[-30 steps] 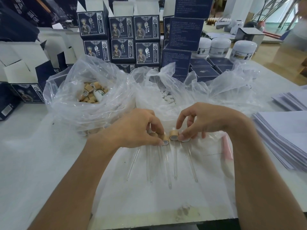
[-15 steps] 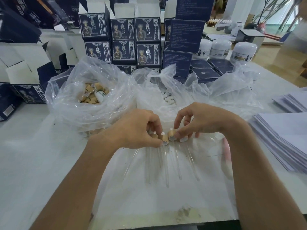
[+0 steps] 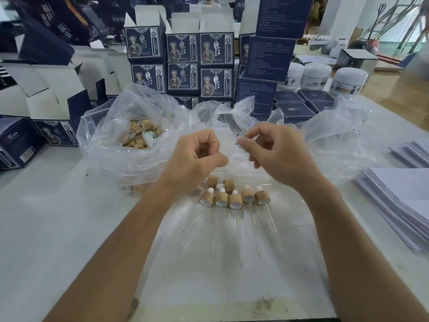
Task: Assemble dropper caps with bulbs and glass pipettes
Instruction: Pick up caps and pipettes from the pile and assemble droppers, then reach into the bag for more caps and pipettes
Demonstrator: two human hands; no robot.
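Several assembled droppers lie in a row on a clear plastic sheet, bamboo caps away from me and glass pipettes pointing toward me. Two loose bamboo caps sit just behind the row. My left hand hovers above and behind the row, its fingers curled into the palm with nothing visible in them. My right hand hovers beside it with loosely bent fingers, also holding nothing I can see. To the left, a clear bag holds many bamboo caps.
Another crumpled clear bag sits behind my hands. Stacked navy boxes and white jars line the back. Open boxes stand at the left, paper stacks at the right. The table's front edge is close to me.
Both hands have let go of the dropper caps on the table and lifted up and away toward the bags. The row of droppers now lies uncovered.
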